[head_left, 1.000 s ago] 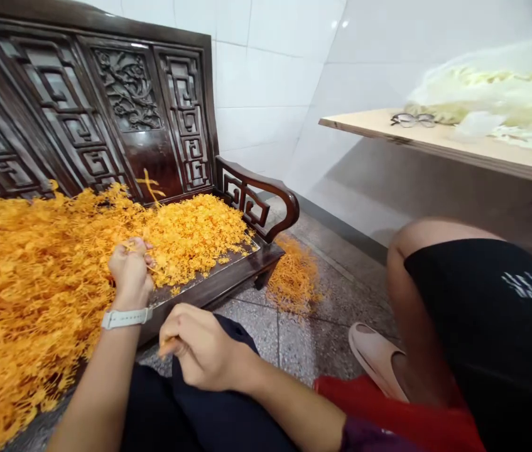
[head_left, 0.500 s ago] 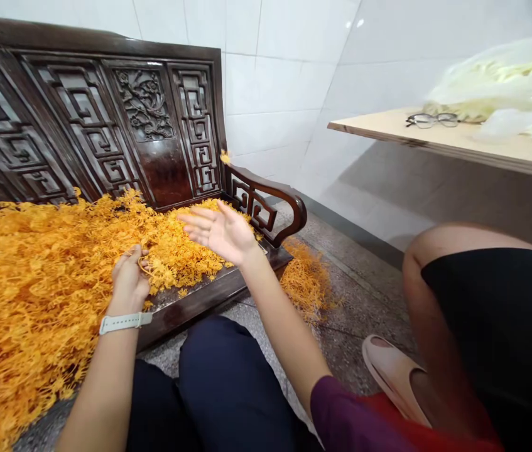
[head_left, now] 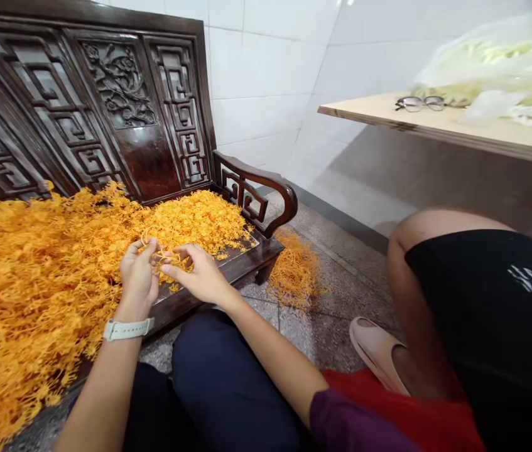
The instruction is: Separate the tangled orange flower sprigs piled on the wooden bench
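Observation:
My left hand (head_left: 139, 273), with a pale watch strap on its wrist, is closed on a thin orange plastic flower piece (head_left: 146, 238) with curling stems. My right hand (head_left: 202, 276) has come up beside it, thumb and forefinger apart around the piece's near end; a firm grip does not show. Both hands are over the front of a dark carved wooden bench (head_left: 218, 274). A large heap of tangled orange flower pieces (head_left: 34, 270) covers its left part. Smaller loose orange blossoms (head_left: 204, 216) lie in a pile toward the armrest.
Thin orange stems (head_left: 296, 273) are heaped on the floor by the bench's right end. A wooden shelf (head_left: 364, 113) on the right bears glasses (head_left: 420, 103) and a filled clear bag (head_left: 492, 69). Another person's knee (head_left: 428, 232) and slipper (head_left: 374, 351) are close at my right.
My right hand, spread over the blossom pile before, has come back down to my left hand. An orange bit that was in the air near the armrest is no longer there. My view has shifted slightly.

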The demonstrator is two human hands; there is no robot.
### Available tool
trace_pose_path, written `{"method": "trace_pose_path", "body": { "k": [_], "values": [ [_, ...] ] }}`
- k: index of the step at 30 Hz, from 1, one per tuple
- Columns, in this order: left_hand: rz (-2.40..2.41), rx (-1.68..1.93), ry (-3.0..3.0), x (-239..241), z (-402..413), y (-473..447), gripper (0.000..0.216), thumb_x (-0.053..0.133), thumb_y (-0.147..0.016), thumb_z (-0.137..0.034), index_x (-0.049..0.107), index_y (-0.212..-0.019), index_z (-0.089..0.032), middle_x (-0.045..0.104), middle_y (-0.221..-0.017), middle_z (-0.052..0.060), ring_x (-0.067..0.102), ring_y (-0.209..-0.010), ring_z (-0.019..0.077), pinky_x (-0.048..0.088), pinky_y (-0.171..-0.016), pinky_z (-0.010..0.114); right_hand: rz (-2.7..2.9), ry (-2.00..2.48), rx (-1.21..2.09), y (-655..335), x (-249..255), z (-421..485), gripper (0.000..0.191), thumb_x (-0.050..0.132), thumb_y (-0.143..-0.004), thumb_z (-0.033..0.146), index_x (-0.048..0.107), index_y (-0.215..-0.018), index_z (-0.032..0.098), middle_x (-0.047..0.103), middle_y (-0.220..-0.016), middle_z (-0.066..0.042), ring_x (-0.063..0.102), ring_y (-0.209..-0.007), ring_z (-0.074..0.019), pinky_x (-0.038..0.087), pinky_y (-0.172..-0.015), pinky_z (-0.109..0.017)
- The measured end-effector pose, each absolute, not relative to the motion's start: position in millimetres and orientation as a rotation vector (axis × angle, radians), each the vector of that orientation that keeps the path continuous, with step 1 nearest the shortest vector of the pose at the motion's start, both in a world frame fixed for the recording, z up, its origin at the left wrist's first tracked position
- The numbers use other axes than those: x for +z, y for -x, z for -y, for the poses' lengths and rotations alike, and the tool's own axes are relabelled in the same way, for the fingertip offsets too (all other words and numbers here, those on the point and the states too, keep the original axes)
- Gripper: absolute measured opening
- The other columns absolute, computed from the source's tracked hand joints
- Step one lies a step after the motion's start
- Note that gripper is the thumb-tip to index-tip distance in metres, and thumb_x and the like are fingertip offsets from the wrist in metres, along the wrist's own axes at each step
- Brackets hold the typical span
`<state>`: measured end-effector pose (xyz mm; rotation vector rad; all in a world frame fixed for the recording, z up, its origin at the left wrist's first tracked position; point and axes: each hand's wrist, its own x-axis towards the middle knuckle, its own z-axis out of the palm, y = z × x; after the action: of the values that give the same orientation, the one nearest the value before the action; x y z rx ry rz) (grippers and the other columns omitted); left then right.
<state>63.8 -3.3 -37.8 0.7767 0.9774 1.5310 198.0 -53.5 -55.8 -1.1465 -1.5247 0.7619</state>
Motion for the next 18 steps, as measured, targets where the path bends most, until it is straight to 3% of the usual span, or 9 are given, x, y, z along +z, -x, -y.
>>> {"method": "trace_pose_path", "body": {
  "k": [5,10,18],
  "values": [
    [-0.967,1.504,-0.837,-34,8,-63,0.047,0.091,-0.058,-0.014,0.065,-0.098,-0.017,0.071,-0.089,0.0,0.066,-0.07,0.0106,0.049,-0.061,0.019,1.429,1.068,0.933,-193,-66,51,0.036,0.068,-0.094,0.052,0.071,-0.106,0.018,0.059,-0.075,0.003,0.051,-0.065,-0.0117,0.039,-0.062,-0.025],
    [-0.925,1.522,-0.954,-39,9,-63,0.042,0.09,-0.063,-0.016,0.068,-0.099,-0.016,0.074,-0.101,0.006,0.071,-0.083,0.013,0.052,-0.069,0.019,1.24,0.92,1.026,-191,-68,53,0.032,0.07,-0.091,0.05,0.067,-0.094,0.018,0.062,-0.078,0.002,0.051,-0.068,-0.0117,0.042,-0.066,-0.025],
    [-0.939,1.601,-1.025,-42,6,-63,0.032,0.086,-0.073,-0.022,0.067,-0.098,-0.015,0.075,-0.086,0.006,0.068,-0.065,0.0114,0.05,-0.059,0.019,1.331,0.94,0.939,-189,-57,67,0.023,0.056,-0.098,0.04,0.052,-0.085,0.021,0.049,-0.076,0.003,0.046,-0.07,-0.0136,0.042,-0.069,-0.027]
  ]
}}
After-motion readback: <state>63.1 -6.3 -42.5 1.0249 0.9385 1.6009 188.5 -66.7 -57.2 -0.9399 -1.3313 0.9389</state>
